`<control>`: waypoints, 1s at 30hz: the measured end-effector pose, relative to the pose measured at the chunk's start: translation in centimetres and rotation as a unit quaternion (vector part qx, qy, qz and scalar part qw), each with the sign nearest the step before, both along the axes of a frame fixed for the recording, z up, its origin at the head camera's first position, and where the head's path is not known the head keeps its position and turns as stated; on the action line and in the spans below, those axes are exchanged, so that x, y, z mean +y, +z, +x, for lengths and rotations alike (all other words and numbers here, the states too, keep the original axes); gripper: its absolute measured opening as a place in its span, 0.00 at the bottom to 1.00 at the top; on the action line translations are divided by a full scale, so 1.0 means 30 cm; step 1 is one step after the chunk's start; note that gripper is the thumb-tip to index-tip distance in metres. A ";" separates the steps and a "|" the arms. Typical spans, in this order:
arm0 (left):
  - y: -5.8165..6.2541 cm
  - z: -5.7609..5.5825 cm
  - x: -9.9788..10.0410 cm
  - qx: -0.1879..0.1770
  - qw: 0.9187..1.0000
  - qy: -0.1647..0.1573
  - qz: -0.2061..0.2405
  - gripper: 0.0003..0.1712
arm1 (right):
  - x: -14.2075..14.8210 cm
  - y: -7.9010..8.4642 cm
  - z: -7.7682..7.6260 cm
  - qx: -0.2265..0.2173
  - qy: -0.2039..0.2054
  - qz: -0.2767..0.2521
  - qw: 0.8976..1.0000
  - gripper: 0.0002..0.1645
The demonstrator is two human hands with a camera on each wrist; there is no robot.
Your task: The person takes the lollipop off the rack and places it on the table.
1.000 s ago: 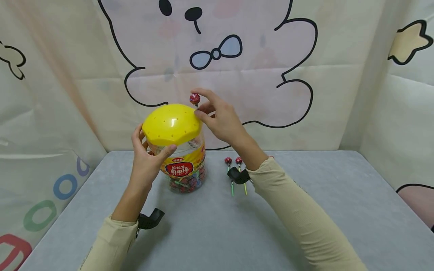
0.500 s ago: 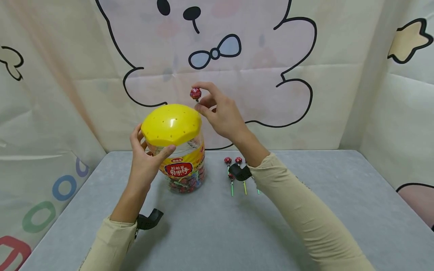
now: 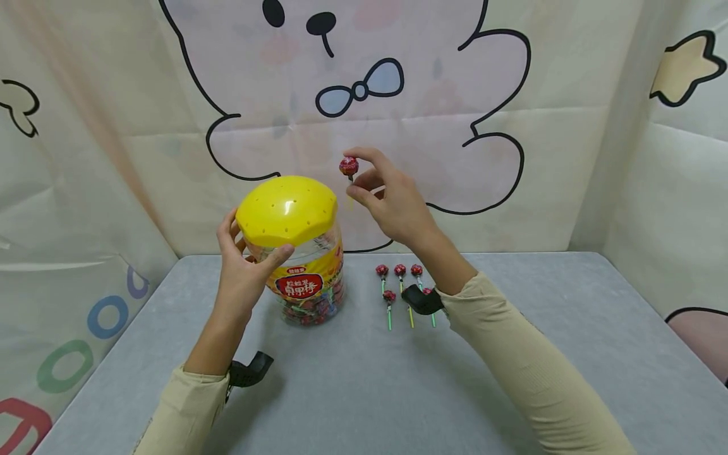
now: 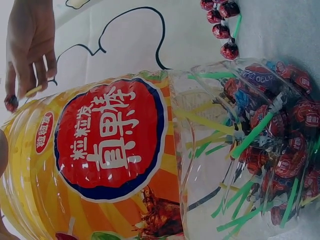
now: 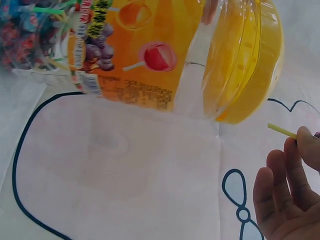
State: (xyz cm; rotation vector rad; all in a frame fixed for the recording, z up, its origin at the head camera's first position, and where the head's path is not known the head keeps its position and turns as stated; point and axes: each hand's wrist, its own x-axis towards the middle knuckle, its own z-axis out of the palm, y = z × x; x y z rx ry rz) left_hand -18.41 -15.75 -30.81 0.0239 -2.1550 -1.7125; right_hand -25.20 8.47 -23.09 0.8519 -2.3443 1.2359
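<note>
A large clear jar (image 3: 301, 287) with a yellow domed lid (image 3: 287, 212) stands on the table, lollipops piled in its lower part. My left hand (image 3: 244, 268) grips it from the left just under the lid, thumb across the front. To the right of the lid, my right hand (image 3: 392, 202) pinches a red-wrapped lollipop (image 3: 349, 166) by its stick, candy end up. The right wrist view shows the yellow stick (image 5: 281, 130) poking out between thumb and finger. Past the jar in the left wrist view, the candy (image 4: 11, 103) shows below the fingers.
Several red lollipops (image 3: 389, 296) lie in rows on the grey table (image 3: 341, 392), right of the jar and partly hidden by the black right wrist strap (image 3: 422, 300). A printed cloth backdrop (image 3: 432, 145) hangs behind the table's far edge.
My right hand rises slightly, then moves right, away from the lid, with the lollipop. More of the lollipops on the table come into view. The left hand stays on the jar.
</note>
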 end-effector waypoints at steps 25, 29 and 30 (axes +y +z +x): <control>0.004 0.001 0.005 0.006 1.000 -0.003 0.004 0.58 | 0.185 -0.145 0.034 -0.061 0.005 -0.008 0.998 0.32; 0.005 0.002 0.005 0.005 1.000 -0.003 0.004 0.58 | 0.208 -0.161 0.037 -0.085 0.006 -0.016 0.996 0.33; 0.005 0.002 0.005 0.004 1.000 -0.002 0.004 0.57 | 0.213 -0.165 0.038 -0.089 0.006 -0.017 0.996 0.33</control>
